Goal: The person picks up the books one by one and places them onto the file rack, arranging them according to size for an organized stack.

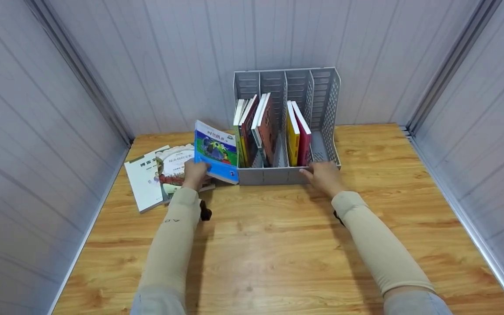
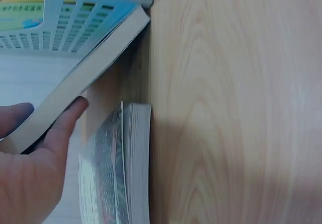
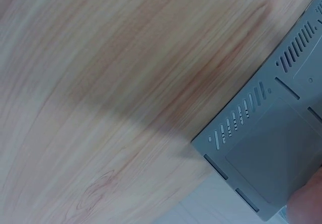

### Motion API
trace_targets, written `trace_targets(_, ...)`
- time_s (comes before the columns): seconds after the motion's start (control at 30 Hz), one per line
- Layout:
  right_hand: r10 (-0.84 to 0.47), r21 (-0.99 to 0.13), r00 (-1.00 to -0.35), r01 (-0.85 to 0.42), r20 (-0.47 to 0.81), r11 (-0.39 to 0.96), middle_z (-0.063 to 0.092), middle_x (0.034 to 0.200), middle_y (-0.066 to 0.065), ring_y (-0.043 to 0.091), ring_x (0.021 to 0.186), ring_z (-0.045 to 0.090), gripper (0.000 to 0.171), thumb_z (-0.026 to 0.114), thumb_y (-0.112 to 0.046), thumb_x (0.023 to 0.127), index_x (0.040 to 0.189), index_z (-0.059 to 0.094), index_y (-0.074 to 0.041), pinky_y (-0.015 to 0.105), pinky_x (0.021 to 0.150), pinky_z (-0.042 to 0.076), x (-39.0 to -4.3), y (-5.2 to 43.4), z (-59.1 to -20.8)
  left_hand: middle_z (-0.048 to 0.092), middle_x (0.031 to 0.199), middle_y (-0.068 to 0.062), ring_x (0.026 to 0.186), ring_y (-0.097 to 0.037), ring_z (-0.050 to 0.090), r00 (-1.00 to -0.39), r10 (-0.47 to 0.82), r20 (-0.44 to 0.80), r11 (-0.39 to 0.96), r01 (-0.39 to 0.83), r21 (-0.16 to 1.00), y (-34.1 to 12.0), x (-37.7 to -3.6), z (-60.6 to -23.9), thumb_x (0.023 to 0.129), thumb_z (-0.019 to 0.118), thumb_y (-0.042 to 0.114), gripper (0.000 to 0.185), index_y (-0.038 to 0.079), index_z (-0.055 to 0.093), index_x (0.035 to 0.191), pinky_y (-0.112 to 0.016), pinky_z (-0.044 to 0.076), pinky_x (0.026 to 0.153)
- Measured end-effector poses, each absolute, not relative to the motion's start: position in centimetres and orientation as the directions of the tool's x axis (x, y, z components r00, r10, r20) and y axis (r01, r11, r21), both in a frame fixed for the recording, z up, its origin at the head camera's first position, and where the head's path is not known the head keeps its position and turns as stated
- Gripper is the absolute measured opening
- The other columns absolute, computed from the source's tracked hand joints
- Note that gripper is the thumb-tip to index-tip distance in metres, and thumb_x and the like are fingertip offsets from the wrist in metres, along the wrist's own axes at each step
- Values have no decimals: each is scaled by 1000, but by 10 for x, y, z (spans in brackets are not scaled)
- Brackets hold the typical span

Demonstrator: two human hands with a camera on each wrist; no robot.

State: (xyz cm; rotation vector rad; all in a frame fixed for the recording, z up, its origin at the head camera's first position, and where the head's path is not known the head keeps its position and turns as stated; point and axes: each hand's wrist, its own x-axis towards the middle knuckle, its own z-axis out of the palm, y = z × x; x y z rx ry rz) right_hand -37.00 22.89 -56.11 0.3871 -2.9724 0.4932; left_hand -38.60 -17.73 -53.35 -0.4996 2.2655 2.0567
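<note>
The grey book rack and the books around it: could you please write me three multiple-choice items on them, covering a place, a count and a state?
1. Where do the yellow and red books stand in the grey rack?
A. leftmost slot
B. third slot from the left
C. on the table

2. How many books lie flat on the table left of the rack?
A. two
B. five
C. none

3. What is the left hand doing?
A. resting open
B. holding the blue book
C. pressing the wall

Answers: 1 B, the yellow book and red book stand there; 2 A, two overlapping books; 3 B, its fingers grip the tilted book.
</note>
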Motion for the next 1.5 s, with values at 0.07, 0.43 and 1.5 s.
trace_targets(0.07, -232, -309, -963, -264, 138, 914, 79, 120, 25, 47, 114, 73, 54, 59, -46, 111, 122, 76, 4, 70, 112, 48, -370, 228, -560, 71, 122, -21, 98, -26, 68, -953, -217, -212, 61, -230, 971, -175, -384, -533, 100, 45, -2, 45, -6, 58, 144, -46, 55, 91)
trace_targets(0.43, -244, -291, -956, -283, 163, 914, 79, 116, 25, 48, 112, 73, 51, 59, -43, 112, 119, 76, 4, 72, 112, 46, -369, 225, -559, 51, 76, -3, 63, -17, 43, -962, -270, -40, 171, -89, 981, -171, -376, -531, 99, 51, -1, 22, -1, 65, 116, -31, 35, 57)
trace_targets(1.5, -351, -375, -925, -379, 143, 846, 68, 134, 35, 54, 131, 61, 41, 69, -19, 108, 136, 63, 10, 64, 114, 49, -361, 241, -542, 71, 135, -33, 124, -47, 73, -788, -260, 559, 480, 397, 782, -154, -334, -501, 107, 60, 1, 43, -10, 57, 149, -60, 60, 103)
